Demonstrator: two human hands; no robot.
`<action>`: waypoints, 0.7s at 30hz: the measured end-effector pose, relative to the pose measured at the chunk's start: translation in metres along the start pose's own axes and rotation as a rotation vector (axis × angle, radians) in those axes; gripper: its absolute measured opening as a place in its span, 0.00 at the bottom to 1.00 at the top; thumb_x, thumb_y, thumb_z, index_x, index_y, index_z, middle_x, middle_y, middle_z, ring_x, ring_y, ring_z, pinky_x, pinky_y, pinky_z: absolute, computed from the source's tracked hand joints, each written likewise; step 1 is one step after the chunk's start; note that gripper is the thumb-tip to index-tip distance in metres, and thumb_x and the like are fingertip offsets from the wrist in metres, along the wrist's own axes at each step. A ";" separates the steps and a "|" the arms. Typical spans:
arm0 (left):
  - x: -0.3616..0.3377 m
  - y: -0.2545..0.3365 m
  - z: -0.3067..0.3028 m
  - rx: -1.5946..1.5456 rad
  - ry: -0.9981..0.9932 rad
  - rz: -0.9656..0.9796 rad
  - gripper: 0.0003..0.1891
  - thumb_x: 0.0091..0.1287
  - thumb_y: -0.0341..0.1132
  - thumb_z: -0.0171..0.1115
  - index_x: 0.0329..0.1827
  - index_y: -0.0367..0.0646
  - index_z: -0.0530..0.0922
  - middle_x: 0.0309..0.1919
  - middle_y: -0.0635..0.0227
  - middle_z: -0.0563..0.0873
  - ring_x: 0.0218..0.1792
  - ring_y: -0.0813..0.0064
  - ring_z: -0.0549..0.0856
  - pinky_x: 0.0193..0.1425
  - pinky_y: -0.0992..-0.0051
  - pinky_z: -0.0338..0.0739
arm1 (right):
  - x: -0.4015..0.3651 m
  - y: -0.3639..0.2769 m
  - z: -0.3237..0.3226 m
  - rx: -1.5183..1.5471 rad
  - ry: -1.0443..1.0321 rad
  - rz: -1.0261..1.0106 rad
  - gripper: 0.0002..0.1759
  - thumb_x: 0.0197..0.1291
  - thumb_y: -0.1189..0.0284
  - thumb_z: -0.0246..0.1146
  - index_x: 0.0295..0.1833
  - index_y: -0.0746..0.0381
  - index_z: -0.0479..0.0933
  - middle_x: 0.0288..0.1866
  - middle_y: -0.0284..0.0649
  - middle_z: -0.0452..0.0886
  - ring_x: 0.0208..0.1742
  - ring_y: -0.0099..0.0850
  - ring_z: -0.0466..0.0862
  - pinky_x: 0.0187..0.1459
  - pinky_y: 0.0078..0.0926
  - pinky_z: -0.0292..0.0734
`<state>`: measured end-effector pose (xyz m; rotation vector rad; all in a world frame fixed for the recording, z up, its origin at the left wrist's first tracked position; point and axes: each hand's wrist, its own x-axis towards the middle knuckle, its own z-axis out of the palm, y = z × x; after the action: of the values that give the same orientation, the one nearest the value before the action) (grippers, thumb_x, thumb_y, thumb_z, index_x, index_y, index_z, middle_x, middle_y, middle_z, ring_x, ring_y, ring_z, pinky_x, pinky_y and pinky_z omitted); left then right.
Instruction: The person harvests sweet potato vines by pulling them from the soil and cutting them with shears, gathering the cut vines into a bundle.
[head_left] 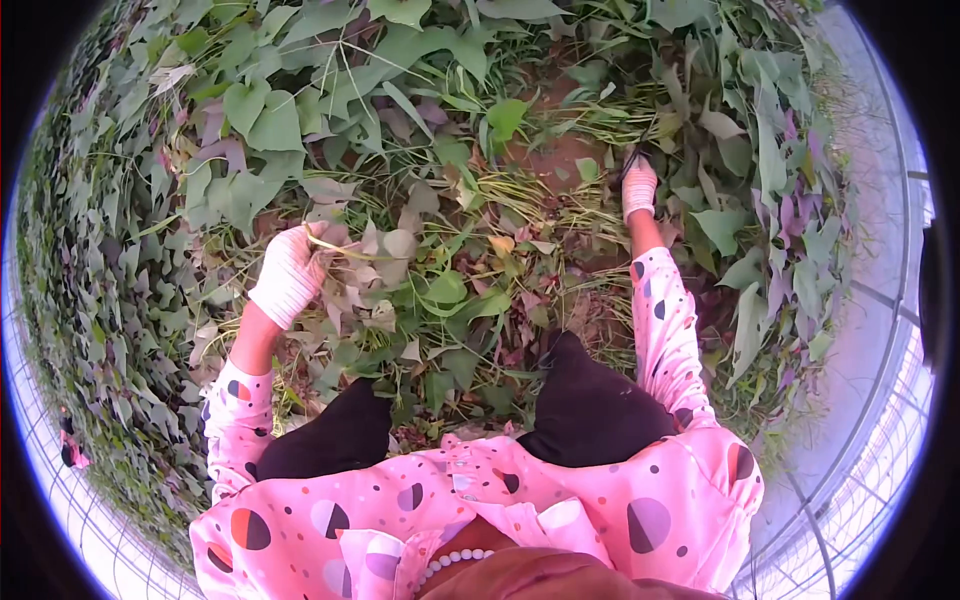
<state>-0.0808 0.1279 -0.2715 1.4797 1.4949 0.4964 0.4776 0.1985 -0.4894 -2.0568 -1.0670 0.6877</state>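
Note:
My left hand (290, 272), in a pale knitted glove, is closed around a vine stem (345, 248) whose wilted leaves (385, 258) hang to its right. On the other side, my right hand (639, 186) is gloved too and reaches farther forward, with its fingers wrapped round a dark tool (628, 163) at the edge of the leaves. The tool's shape is mostly hidden. Between the hands lie cut-looking stems (510, 195) and loose leaves over reddish soil (555, 160).
Dense heart-leaved vines (110, 270) spread on the left and ahead. More foliage (770, 180) borders a pale strip (870, 290) with a curved wire frame (895, 215) on the right. My dark-clad knees (595, 405) are close below. A small pink and dark shape (72, 450) shows far left.

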 end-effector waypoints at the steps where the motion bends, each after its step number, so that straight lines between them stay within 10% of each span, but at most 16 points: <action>1: 0.006 0.020 0.003 0.042 -0.152 -0.003 0.06 0.65 0.26 0.58 0.42 0.35 0.80 0.33 0.62 0.83 0.34 0.76 0.82 0.41 0.74 0.77 | -0.020 0.011 -0.006 0.096 -0.033 0.057 0.26 0.70 0.55 0.52 0.54 0.69 0.76 0.45 0.52 0.83 0.40 0.42 0.78 0.47 0.29 0.72; 2: 0.013 0.046 0.008 0.085 -0.305 -0.003 0.08 0.69 0.29 0.55 0.44 0.35 0.80 0.39 0.64 0.86 0.39 0.77 0.84 0.45 0.74 0.78 | -0.005 0.105 0.008 0.169 -0.008 0.025 0.21 0.71 0.62 0.52 0.56 0.69 0.75 0.47 0.47 0.83 0.42 0.38 0.79 0.47 0.25 0.73; 4: 0.029 0.059 0.024 0.318 -0.448 0.061 0.13 0.67 0.31 0.58 0.53 0.38 0.80 0.40 0.61 0.87 0.39 0.74 0.85 0.46 0.77 0.77 | -0.071 0.053 -0.012 0.064 -0.041 -0.138 0.17 0.68 0.75 0.48 0.58 0.67 0.73 0.48 0.48 0.81 0.46 0.38 0.81 0.52 0.25 0.73; 11: 0.115 0.066 0.121 -0.284 -0.732 0.141 0.14 0.73 0.33 0.54 0.57 0.35 0.77 0.36 0.67 0.85 0.34 0.80 0.80 0.41 0.79 0.76 | -0.108 0.043 -0.007 -0.040 -0.047 -0.078 0.18 0.64 0.66 0.57 0.55 0.65 0.75 0.47 0.53 0.82 0.46 0.49 0.81 0.51 0.33 0.74; 14: 0.192 0.106 0.174 0.023 -0.572 0.038 0.14 0.73 0.35 0.54 0.55 0.37 0.78 0.33 0.66 0.84 0.34 0.73 0.81 0.40 0.74 0.76 | -0.105 0.081 0.001 -0.728 -0.091 -0.596 0.22 0.60 0.68 0.58 0.60 0.62 0.72 0.48 0.52 0.80 0.49 0.49 0.80 0.51 0.39 0.75; 16: 0.232 0.135 0.207 0.100 -0.410 0.163 0.14 0.71 0.34 0.52 0.55 0.41 0.79 0.34 0.62 0.85 0.33 0.69 0.81 0.39 0.69 0.75 | -0.107 -0.018 -0.013 -0.009 -0.182 -0.534 0.21 0.61 0.68 0.58 0.59 0.61 0.73 0.43 0.51 0.80 0.46 0.50 0.80 0.47 0.41 0.76; 18: 0.288 0.128 0.254 0.211 -0.306 0.309 0.13 0.71 0.33 0.49 0.52 0.42 0.79 0.34 0.58 0.85 0.33 0.69 0.80 0.40 0.68 0.75 | -0.096 -0.101 -0.027 -0.210 -0.266 -0.544 0.18 0.60 0.69 0.60 0.55 0.64 0.74 0.41 0.49 0.81 0.38 0.45 0.80 0.41 0.38 0.76; 19: 0.301 0.134 0.271 0.216 -0.344 0.296 0.13 0.70 0.33 0.48 0.50 0.42 0.80 0.34 0.57 0.84 0.33 0.68 0.80 0.41 0.69 0.75 | -0.091 -0.154 -0.032 0.057 -0.388 -0.368 0.12 0.65 0.67 0.60 0.46 0.65 0.78 0.26 0.34 0.77 0.27 0.24 0.75 0.31 0.25 0.72; 21: 0.346 0.088 0.333 -0.264 -0.479 0.253 0.13 0.67 0.33 0.48 0.47 0.42 0.80 0.39 0.52 0.84 0.39 0.59 0.81 0.44 0.67 0.75 | -0.071 -0.216 -0.039 0.268 -0.456 -0.108 0.17 0.65 0.60 0.61 0.43 0.64 0.79 0.26 0.29 0.76 0.27 0.15 0.71 0.29 0.17 0.66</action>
<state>0.2999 0.3589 -0.4714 1.4551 0.8414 0.4296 0.3678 0.2134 -0.2868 -1.6386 -1.2454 1.2098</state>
